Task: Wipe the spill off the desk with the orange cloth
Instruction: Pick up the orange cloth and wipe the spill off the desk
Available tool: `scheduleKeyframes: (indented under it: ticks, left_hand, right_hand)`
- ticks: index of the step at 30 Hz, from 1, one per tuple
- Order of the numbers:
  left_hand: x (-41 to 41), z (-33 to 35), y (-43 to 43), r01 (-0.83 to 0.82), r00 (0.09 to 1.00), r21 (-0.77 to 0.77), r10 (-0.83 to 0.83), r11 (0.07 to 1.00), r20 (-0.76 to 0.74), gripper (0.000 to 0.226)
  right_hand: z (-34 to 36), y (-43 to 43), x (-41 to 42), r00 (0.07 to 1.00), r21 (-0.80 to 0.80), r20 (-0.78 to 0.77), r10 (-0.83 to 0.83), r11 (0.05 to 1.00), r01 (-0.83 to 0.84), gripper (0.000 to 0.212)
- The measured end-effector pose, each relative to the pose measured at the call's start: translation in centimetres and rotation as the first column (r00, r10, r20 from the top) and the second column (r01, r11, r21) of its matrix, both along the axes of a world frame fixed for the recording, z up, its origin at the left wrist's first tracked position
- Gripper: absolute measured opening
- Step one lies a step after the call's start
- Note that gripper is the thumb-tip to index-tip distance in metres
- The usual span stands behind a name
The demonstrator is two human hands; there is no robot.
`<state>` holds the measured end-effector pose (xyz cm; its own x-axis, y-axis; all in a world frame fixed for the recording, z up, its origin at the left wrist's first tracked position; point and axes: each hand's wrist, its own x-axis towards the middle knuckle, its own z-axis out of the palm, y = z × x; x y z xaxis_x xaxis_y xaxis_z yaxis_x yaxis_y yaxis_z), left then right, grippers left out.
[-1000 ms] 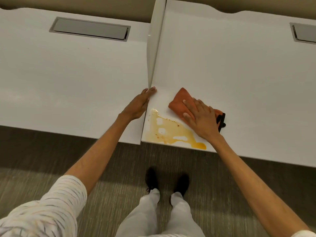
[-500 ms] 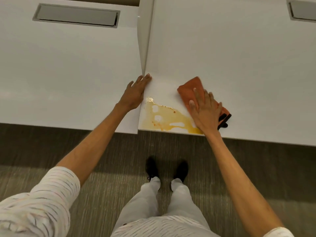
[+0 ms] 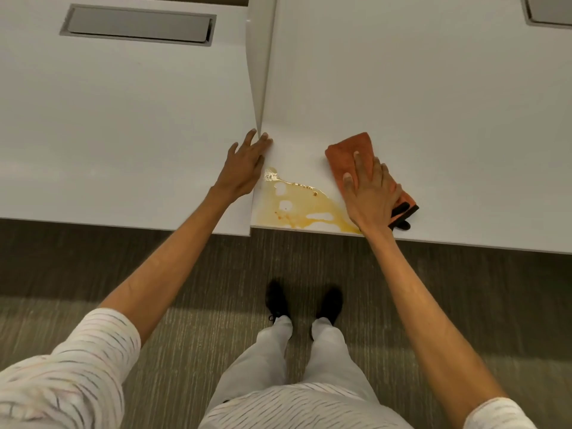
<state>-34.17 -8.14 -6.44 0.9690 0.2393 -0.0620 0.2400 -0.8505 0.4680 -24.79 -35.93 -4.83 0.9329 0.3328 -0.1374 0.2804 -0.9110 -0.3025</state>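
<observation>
Head view, looking down on two white desks that meet at an upright divider panel point(image 3: 261, 57). The right hand point(image 3: 370, 196) lies flat, palm down, fingers extended and slightly spread, pressing on the orange cloth point(image 3: 346, 150); it is not gripping, only bearing on it from above. The cloth is folded, its far end projecting beyond the fingertips, its near end showing a dark trim point(image 3: 402, 212) beside the wrist. The cloth rests on the right desk point(image 3: 433, 103), near the front edge. The spill point(image 3: 303, 209), a yellow-orange liquid film with bare patches and a few darker specks, occupies the front left corner of that desk, running along the front edge from the corner to under the heel of the right hand. The cloth's left edge is just beside the spill's right margin; actual overlap cannot be resolved because the hand covers that zone. The left hand point(image 3: 244, 168) rests open and flat on the left desk point(image 3: 123, 119), fingertips at the base of the divider, holding nothing. A grey cable hatch point(image 3: 137, 24) sits at the back of the left desk. Striped sleeves, pale trousers, dark shoes point(image 3: 277, 300) and carpet point(image 3: 93, 274) below.
</observation>
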Motion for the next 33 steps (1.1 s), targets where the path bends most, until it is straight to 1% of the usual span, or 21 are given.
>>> scheduleKeyframes:
  ticks: [1,3,5,6,7,9,12,13,15,18,21,24,26,29,33]
  left_hand:
    - [-0.3,0.2,-0.5,-0.007,1.0,-0.005,0.007,1.0,-0.013,0.049]
    - [-0.8,0.5,-1.4,-0.012,0.999,-0.028,0.011,1.0,-0.052,0.053]
    - [-1.3,0.5,-1.4,-0.008,0.997,-0.044,0.004,0.999,-0.083,0.058]
    - [-1.5,0.5,-1.2,-0.004,0.996,-0.044,0.0,0.999,-0.091,0.06]
    - [-1.6,0.7,-1.0,-0.003,0.995,-0.037,-0.001,0.999,-0.095,0.062]
    - [-1.8,0.7,-0.6,-0.008,0.996,0.002,0.008,1.0,-0.085,0.064]
    - [-2.2,0.5,-0.8,-0.067,0.997,0.073,0.07,0.995,-0.032,0.063]
    - [-2.3,0.4,-1.1,-0.094,0.995,0.083,0.095,0.992,-0.005,0.063]
    - [-2.6,0.5,-2.0,-0.127,0.991,0.069,0.124,0.99,0.039,0.062]
    - [-3.5,0.5,-2.6,-0.139,0.988,0.009,0.138,0.99,0.071,0.06]
    - [-4.8,0.4,-1.8,-0.19,0.978,-0.043,0.193,0.981,0.078,0.056]
    - [-6.0,-0.2,-1.2,-0.225,0.971,-0.053,0.229,0.973,0.064,0.055]
    - [-6.6,-0.6,-1.3,-0.227,0.972,-0.043,0.229,0.973,0.045,0.055]
    - [-7.3,-1.5,-1.7,-0.241,0.97,-0.041,0.242,0.97,0.019,0.056]
    - [-8.4,-2.0,-1.8,-0.251,0.968,-0.042,0.251,0.967,0.002,0.057]
  right_hand:
    - [0.1,0.9,-0.4,1.0,0.009,0.01,0.001,1.0,-0.001,0.055]
    - [0.3,1.6,-1.7,0.998,0.016,0.012,0.059,0.998,-0.059,0.054]
    - [0.3,0.6,-3.0,0.99,-0.011,0.021,0.142,0.99,-0.142,0.052]
    - [0.2,-0.3,-3.4,0.987,-0.024,0.028,0.159,0.987,-0.158,0.052]
    - [0.2,-1.1,-3.4,0.989,-0.026,0.028,0.146,0.989,-0.145,0.052]
    - [0.1,-1.2,-2.5,0.998,-0.012,0.019,0.066,0.998,-0.066,0.052]
    - [0.2,1.4,-2.2,1.0,-0.003,-0.002,-0.031,1.0,0.031,0.054]
    - [0.4,2.3,-2.7,1.0,0.003,-0.005,-0.024,1.0,0.024,0.055]
    - [0.4,3.0,-4.1,0.999,0.005,0.001,0.043,0.999,-0.043,0.054]
    - [0.0,1.3,-5.2,0.993,-0.025,0.044,0.112,0.994,-0.111,0.054]
    - [-0.1,0.9,-4.3,0.998,-0.037,0.039,0.048,0.998,-0.047,0.056]
    - [0.3,3.3,-3.9,1.0,-0.036,0.019,-0.015,0.999,0.015,0.06]
    - [0.6,4.2,-4.7,1.0,-0.029,0.017,0.016,0.999,-0.016,0.061]
    - [0.4,2.8,-6.2,0.994,-0.043,0.057,0.095,0.995,-0.092,0.061]
    - [0.3,1.0,-4.9,0.993,-0.043,0.096,0.072,0.997,-0.068,0.06]
